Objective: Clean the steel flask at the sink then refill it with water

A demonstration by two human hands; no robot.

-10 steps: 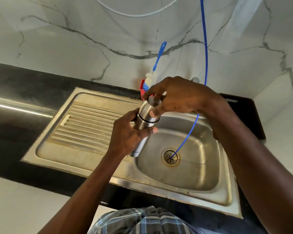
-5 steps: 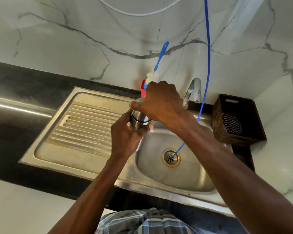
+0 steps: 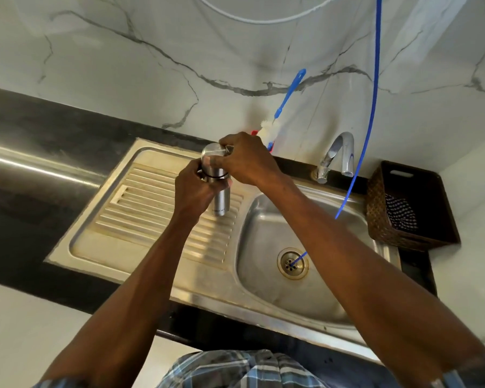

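One steel flask [image 3: 220, 191] is sitting above the draining board of one steel sink [image 3: 163, 242], and two hands are holding it: one left hand [image 3: 195, 189] and one right hand [image 3: 248, 161]. One tap [image 3: 338, 155] is standing behind the sink's basin. One blue-handled bottle brush [image 3: 284, 102] is leaning behind the sink. One blue tube [image 3: 371, 113] is running down into its drain. One dark woven basket [image 3: 409, 205] is sitting right of the sink.

The steel flask [image 3: 220, 189] is gleaming with a brushed metal finish. The sink [image 3: 179, 219] is showing duller, scuffed stainless steel, its ribbed drainboard stained. The tap [image 3: 345, 152] is shining like polished chrome. The basket [image 3: 381, 217] at the right edge is looking woven and matt.
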